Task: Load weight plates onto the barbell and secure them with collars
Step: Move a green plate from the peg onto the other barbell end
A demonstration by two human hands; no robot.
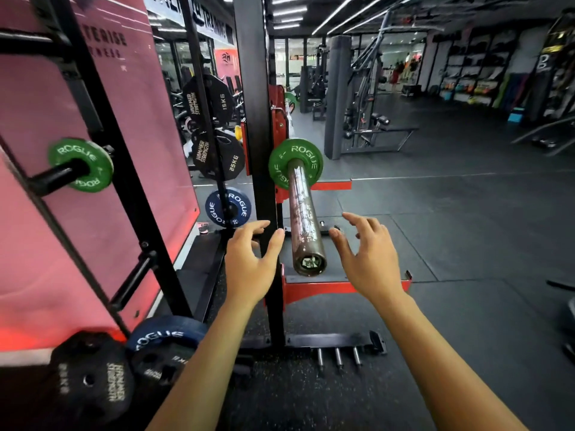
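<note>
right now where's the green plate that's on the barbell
In the head view it sits center frame, at the far inner end of the barbell sleeve, beside the black rack upright: green plate, beyond both open hands.

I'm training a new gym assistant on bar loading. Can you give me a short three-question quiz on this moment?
1. True or false: the green Rogue plate is already on the barbell sleeve.
2. Multiple choice: what are the left hand and right hand doing? A) gripping a collar B) open, on either side of the sleeve end, holding nothing C) lifting a blue plate
3. Fill in: the plate leaning at the rack's foot beside the black Hammer Strength plate is the ____ Rogue plate.

Key: 1 true; 2 B; 3 blue.
</note>
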